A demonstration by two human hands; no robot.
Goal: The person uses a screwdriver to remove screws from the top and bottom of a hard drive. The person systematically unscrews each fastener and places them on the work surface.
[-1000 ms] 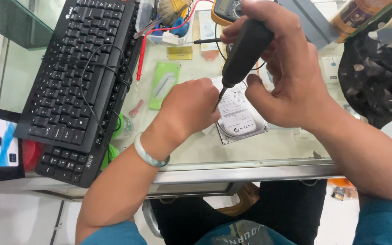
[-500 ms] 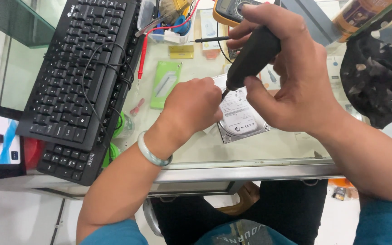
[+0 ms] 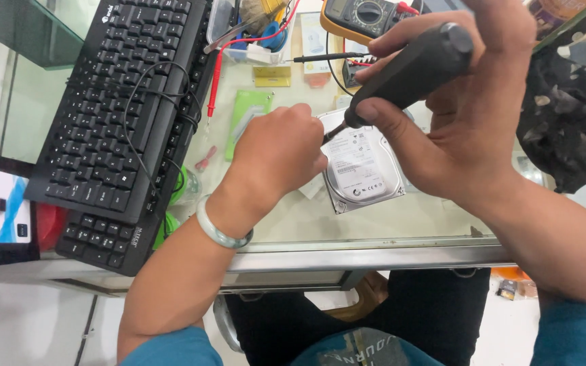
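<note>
Two hands work over a hard disk drive [image 3: 364,166] lying flat on the glass surface [image 3: 293,220]. Right hand [image 3: 462,115] grips a black-handled screwdriver [image 3: 408,71], tip at the drive's upper-left corner; left hand [image 3: 276,152], fingers curled, steadies the drive's left edge beside a black keyboard [image 3: 123,102].

A glass-topped counter [image 3: 374,227] with a metal front edge carries a silver rectangular hard drive [image 3: 362,166], two stacked black keyboards [image 3: 127,108], a flat green plastic packet [image 3: 247,115], and a yellow-cased multimeter [image 3: 361,15] near the far edge.
</note>
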